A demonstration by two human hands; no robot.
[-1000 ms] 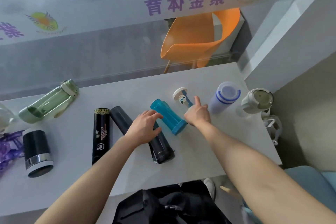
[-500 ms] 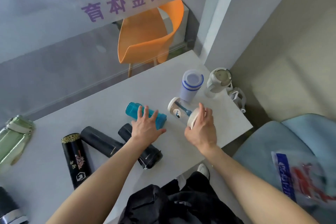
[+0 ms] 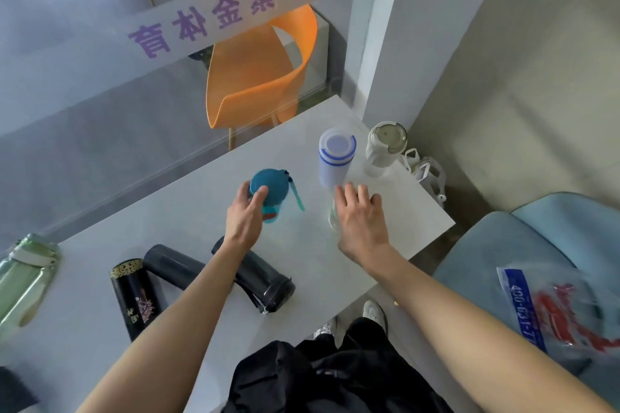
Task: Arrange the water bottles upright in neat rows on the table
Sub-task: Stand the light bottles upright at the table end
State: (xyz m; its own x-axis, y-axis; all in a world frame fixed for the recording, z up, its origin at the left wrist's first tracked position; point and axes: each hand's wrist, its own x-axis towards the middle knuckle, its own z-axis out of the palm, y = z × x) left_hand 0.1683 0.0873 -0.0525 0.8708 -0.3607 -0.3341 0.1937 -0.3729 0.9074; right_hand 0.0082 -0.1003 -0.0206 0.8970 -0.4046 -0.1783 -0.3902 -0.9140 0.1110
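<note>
Bottles on a pale grey table (image 3: 385,245), seen from above via head cam. Person's left hand (image 3: 244,216) wraps a teal bottle (image 3: 270,189), upright near table centre, thumb & fingers curled round its side below the lid; a teal strap hangs off the lid to the right. Right hand (image 3: 360,219) covers a clear bottle (image 3: 333,218), fingers spread over its top; only a sliver of glassy base shows at the hand's left edge, so can't tell how firmly it's gripped or whether it stands upright.

Just behind the right hand: white bottle w/ blue rings (image 3: 336,157), upright. Beside it at the table's far right corner, cream-lidded bottle (image 3: 385,147), also upright.

Lying on their sides near the front edge: black bottle w/ gold band (image 3: 134,295), dark grey flask (image 3: 174,266) partly under the left forearm, and dark smoky tumbler (image 3: 265,281), close together. Green translucent bottle (image 3: 23,278) lies at far left, well apart from the rest.

Beyond the table, orange chair (image 3: 255,73) behind glass w/ purple lettering. Pale blue seat (image 3: 503,245) at right holds a plastic bag (image 3: 563,315).
</note>
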